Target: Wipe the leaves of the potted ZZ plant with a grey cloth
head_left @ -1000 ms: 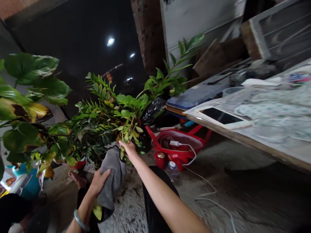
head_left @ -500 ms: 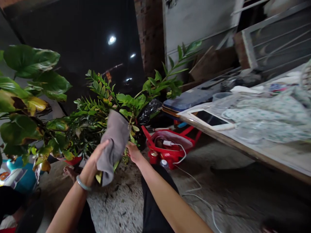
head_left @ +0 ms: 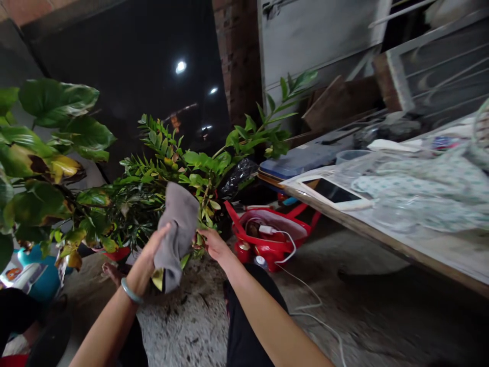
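My left hand (head_left: 152, 253), with a bangle at the wrist, is closed on a grey cloth (head_left: 177, 224) that hangs in front of the plants. A yellow-green patch shows at the cloth's lower edge. Just right of the cloth, my right hand (head_left: 212, 243) has its fingers pinched together at the low leaves of a green plant (head_left: 204, 199); what lies between the fingertips is too small to make out. Larger leaves with yellow and brown patches (head_left: 63, 165) spread at the left.
A red bag (head_left: 273, 244) holding a white charger with a cable stands right of my hands. Beyond it, a table (head_left: 362, 229) carries a white-framed phone (head_left: 334, 192) and dotted cloth. A person's dark-clothed limb (head_left: 17, 313) shows at lower left.
The view has shifted slightly, so the surroundings sit a little lower and further right. The cloth's top has tilted left, and my left hand still holds it. My right hand stays by the leaves.
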A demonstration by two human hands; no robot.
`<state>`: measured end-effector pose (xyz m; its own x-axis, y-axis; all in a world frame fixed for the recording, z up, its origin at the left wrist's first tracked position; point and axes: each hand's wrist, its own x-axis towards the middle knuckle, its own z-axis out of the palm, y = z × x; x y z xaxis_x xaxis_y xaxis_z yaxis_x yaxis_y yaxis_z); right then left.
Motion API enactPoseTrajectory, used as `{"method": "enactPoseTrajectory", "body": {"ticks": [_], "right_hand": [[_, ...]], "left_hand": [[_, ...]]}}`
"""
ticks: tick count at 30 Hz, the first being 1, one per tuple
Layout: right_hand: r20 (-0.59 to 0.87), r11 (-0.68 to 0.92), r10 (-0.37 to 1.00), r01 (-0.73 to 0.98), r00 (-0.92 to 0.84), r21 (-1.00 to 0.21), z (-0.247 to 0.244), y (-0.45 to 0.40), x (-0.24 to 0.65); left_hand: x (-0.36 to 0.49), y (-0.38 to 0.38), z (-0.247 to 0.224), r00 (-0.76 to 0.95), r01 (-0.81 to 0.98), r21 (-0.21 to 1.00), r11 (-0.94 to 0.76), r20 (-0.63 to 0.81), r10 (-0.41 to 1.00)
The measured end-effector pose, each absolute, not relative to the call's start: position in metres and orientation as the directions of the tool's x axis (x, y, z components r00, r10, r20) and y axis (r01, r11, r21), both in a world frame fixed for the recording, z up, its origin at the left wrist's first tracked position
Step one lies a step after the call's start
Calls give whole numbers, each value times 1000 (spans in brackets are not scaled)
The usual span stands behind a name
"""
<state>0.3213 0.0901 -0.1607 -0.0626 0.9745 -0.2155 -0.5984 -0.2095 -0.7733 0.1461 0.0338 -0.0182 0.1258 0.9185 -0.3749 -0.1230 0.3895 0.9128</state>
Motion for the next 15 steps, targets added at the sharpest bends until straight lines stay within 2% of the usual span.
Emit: {"method": "enactPoseTrajectory", "body": {"ticks": [2,5,7,11,13,15], "right_hand": [[-224,-215,973,-610,-63,-763,-160,90,319],[-228,-230,970,-621,-84,-749,-158,89,321],[-235,-247,967,-620,-103,-745,-155,87,323],[-240,-272,961,-614,-137,-741,-148,87,319],[-234,-268,962,-614,-138,-742,-147,88,313],[-221,-251,967,-613,-125,-749,-147,89,308]], "left_hand": [[137,13,-39,210,59,899,433,-435,875],[106,-5,-35,235,153,900,408,-434,869],[93,1,-11,179,117,920,373,-389,904],[110,39,27,-18,-162,962,218,-224,975],[130,47,19,-35,-230,953,199,-213,976],[141,40,-4,28,-147,944,296,-295,955]]}}
